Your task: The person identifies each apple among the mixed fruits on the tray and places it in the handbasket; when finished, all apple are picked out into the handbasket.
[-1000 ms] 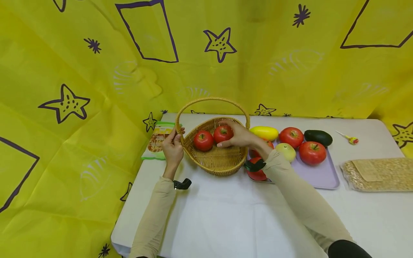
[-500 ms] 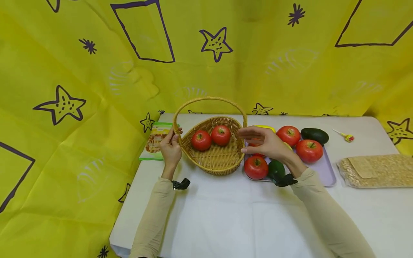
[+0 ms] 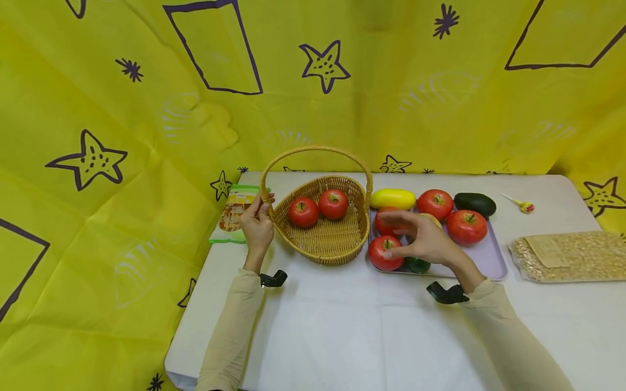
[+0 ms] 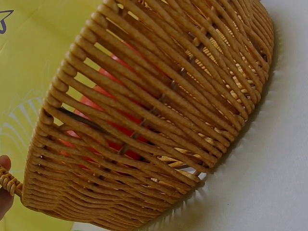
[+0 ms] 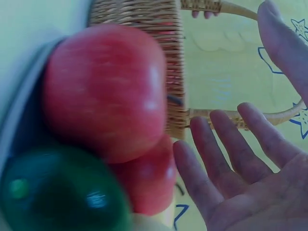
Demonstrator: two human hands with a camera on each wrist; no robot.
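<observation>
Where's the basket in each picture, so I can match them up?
Head: the basket is near the middle.
Left wrist: the basket fills most of the picture.
Right wrist: the basket is at the top, partly behind a red apple.
Shared landmark: the yellow cloth.

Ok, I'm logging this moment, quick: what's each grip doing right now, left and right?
Left grip: closed, holding the basket handle.
Right grip: open, holding nothing, over the lilac tray.

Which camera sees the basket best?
The head view: it shows nearly the whole basket, with its handle. The left wrist view shows mostly its woven side, up close; the right wrist view shows just parts behind red fruit.
</observation>
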